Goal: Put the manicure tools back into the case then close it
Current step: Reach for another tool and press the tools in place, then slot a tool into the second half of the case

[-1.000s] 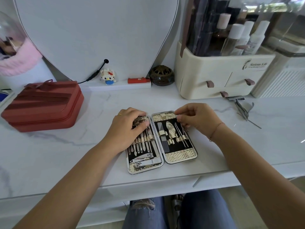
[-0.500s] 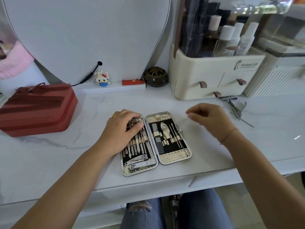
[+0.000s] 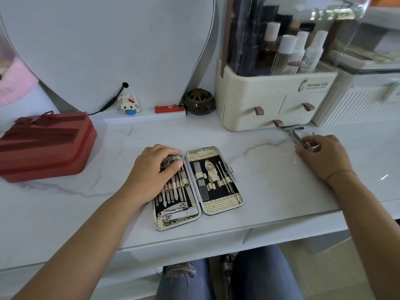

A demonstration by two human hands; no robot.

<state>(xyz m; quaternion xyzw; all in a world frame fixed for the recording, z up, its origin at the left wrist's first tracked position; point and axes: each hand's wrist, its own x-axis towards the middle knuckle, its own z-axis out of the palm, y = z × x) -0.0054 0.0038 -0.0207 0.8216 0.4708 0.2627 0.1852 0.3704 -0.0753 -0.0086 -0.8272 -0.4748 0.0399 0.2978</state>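
Observation:
The manicure case [image 3: 223, 207] lies open flat on the marble desk, gold-lined, with several steel tools strapped in both halves. My left hand [image 3: 151, 172] rests on the upper part of the left half, fingers lying over the tools there. Loose metal tools [image 3: 294, 135], a nipper and a thin pick, lie at the right in front of the organizer. My right hand [image 3: 324, 156] is on them, thumb and fingertips curled round the nipper's lower end.
A cream cosmetics organizer [image 3: 259, 98] with bottles stands at the back right, a white box [image 3: 357, 105] beside it. A red pouch [image 3: 43, 144] sits at the left. A mirror [image 3: 108, 50], a small figure [image 3: 128, 105] and a dark pot [image 3: 199, 101] line the back.
My right hand left the case's right half and moved right and back to the loose tools by the organizer. My left hand stayed on the case.

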